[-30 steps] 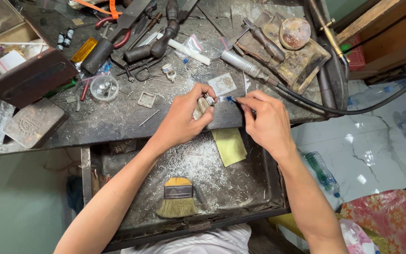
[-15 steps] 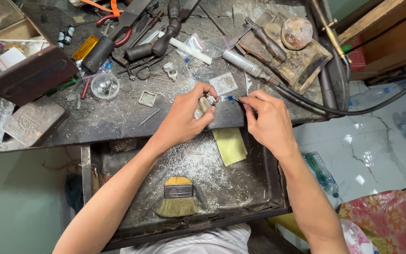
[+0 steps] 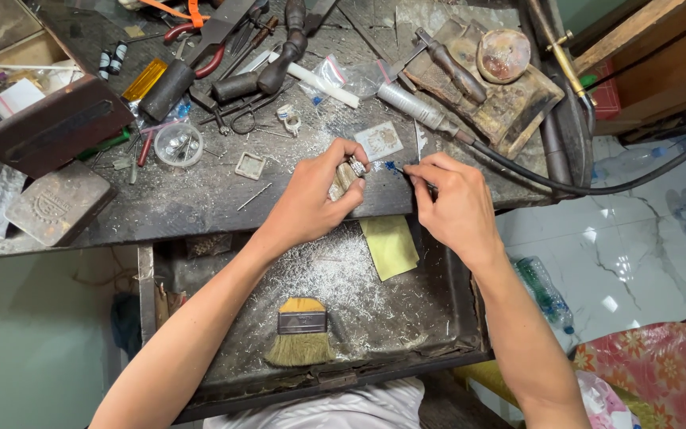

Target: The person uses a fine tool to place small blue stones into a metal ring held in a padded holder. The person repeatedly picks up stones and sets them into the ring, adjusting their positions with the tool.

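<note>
The left hand (image 3: 311, 195) is clenched around a small silver ring (image 3: 356, 166) on a short stub, pinned between thumb and fingers right at the front edge of the table (image 3: 200, 206). The right hand (image 3: 454, 202) pinches a thin tool (image 3: 400, 169) whose tip carries a blue speck and sits just beside the ring (whether the tip actually touches it cannot be told). Both hands hover over the table's lip, above an open drawer (image 3: 454, 318) that juts out below it.

Inside the drawer lie a yellow pad (image 3: 391, 246) near the back edge and a flat brush (image 3: 301, 334) toward the front, with metal filings scattered between them; the drawer floor around both is otherwise open. On the table behind the hands the room is tight: a small square plate (image 3: 380, 140) lies near the fingers, a round clear dish (image 3: 178, 144) farther left, and a metal block (image 3: 59, 202) near the left edge.
</note>
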